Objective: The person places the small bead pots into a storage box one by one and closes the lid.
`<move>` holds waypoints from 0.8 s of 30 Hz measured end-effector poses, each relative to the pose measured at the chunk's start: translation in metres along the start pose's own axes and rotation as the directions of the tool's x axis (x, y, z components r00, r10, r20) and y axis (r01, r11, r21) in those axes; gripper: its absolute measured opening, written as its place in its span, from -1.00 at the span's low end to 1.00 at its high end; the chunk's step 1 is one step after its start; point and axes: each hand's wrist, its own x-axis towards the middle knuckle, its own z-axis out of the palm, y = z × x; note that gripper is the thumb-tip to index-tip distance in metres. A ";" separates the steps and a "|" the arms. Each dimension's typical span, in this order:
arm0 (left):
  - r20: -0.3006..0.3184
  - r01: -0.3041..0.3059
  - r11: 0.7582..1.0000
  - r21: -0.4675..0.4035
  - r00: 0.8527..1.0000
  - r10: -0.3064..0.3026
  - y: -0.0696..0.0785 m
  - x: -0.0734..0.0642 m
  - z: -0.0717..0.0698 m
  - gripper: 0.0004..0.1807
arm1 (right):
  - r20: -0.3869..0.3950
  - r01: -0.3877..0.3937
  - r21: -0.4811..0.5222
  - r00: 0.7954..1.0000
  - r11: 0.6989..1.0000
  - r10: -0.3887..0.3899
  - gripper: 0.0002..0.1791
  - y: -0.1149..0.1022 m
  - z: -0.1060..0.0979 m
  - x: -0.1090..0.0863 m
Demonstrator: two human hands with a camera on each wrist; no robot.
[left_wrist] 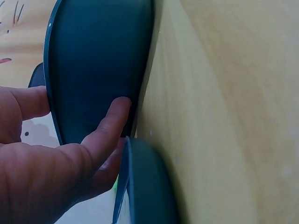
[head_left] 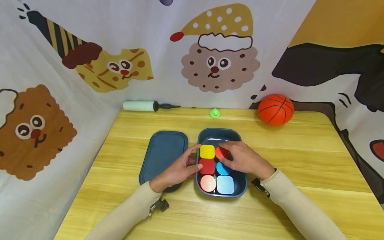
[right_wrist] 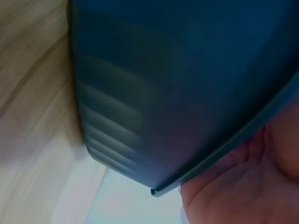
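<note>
A dark blue open box holds several coloured blocks. The left column has a yellow square block, a red square block and a pale pink round block. On the right are a red round block, a blue round block and a light blue square block. My left hand holds the box's left wall, thumb over the rim, fingers against the outside. Inside the box, my right hand pinches the red round block between thumb and fingers. The right wrist view hides those fingertips behind the box wall.
A dark blue lid lies left of the box. Along the table's back are a white hand pump, a small green duck and an orange basketball. A cartoon-printed cloth hangs behind.
</note>
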 end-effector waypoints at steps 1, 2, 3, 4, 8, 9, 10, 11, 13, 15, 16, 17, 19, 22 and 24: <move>0.000 0.000 1.000 0.000 1.000 0.000 0.000 0.000 0.000 -0.14 | -0.002 0.005 -0.002 1.000 1.000 -0.005 -0.32 0.000 0.000 0.000; 0.000 0.000 1.000 -0.001 1.000 0.000 0.000 0.000 0.000 -0.14 | -0.005 0.010 -0.002 1.000 1.000 -0.010 -0.33 0.001 -0.001 0.000; 0.000 0.000 1.000 -0.001 1.000 0.000 0.000 0.000 0.000 -0.14 | -0.007 0.014 -0.001 1.000 1.000 -0.014 -0.34 0.001 -0.001 -0.001; 0.000 0.001 1.000 -0.001 1.000 -0.001 0.000 0.000 0.000 -0.14 | -0.010 0.018 0.003 1.000 1.000 -0.018 -0.34 0.001 -0.001 -0.001; -0.004 0.002 1.000 -0.001 1.000 -0.002 0.000 0.000 0.001 -0.14 | -0.026 0.031 0.014 0.999 0.999 -0.030 -0.36 0.003 -0.002 -0.004; -0.005 0.002 1.000 0.000 1.000 -0.002 0.001 -0.001 0.001 -0.14 | -0.032 0.032 0.018 0.999 0.999 -0.032 -0.37 0.003 -0.002 -0.005; -0.006 0.003 1.000 0.000 1.000 -0.003 0.001 -0.001 0.001 -0.15 | -0.039 0.034 0.024 0.999 0.999 -0.033 -0.37 0.003 -0.002 -0.006; -0.007 0.003 1.000 0.001 1.000 -0.003 0.001 -0.001 0.001 -0.15 | -0.048 0.035 0.031 0.998 0.999 -0.034 -0.38 0.003 -0.002 -0.007; -0.007 0.002 1.000 0.002 1.000 -0.002 0.002 -0.001 0.002 -0.15 | -0.070 0.039 0.044 0.997 0.998 -0.036 -0.38 0.003 -0.003 -0.009; -0.008 0.000 1.000 0.002 1.000 0.000 0.001 -0.002 0.002 -0.15 | -0.092 0.045 0.057 0.995 0.997 -0.039 -0.39 0.003 -0.005 -0.011; -0.009 0.000 1.000 0.003 1.000 0.000 0.001 -0.002 0.001 -0.15 | -0.102 0.048 0.068 0.994 0.997 -0.041 -0.40 0.003 -0.005 -0.012; -0.009 -0.001 1.000 0.002 1.000 0.001 0.001 -0.002 0.002 -0.15 | -0.114 0.053 0.074 0.993 0.996 -0.045 -0.40 0.004 -0.006 -0.014; -0.009 -0.004 1.000 0.003 1.000 0.004 0.001 -0.002 0.002 -0.15 | -0.139 0.064 0.091 0.989 0.994 -0.051 -0.42 0.005 -0.008 -0.018; -0.009 -0.007 1.000 0.004 1.000 0.007 0.001 -0.002 0.002 -0.15 | -0.183 0.086 0.115 0.981 0.990 -0.064 -0.46 0.009 -0.011 -0.024; -0.009 -0.009 1.000 0.006 1.000 0.009 0.001 -0.001 0.002 -0.15 | -0.213 0.094 0.128 0.975 0.987 -0.066 -0.49 0.012 -0.013 -0.028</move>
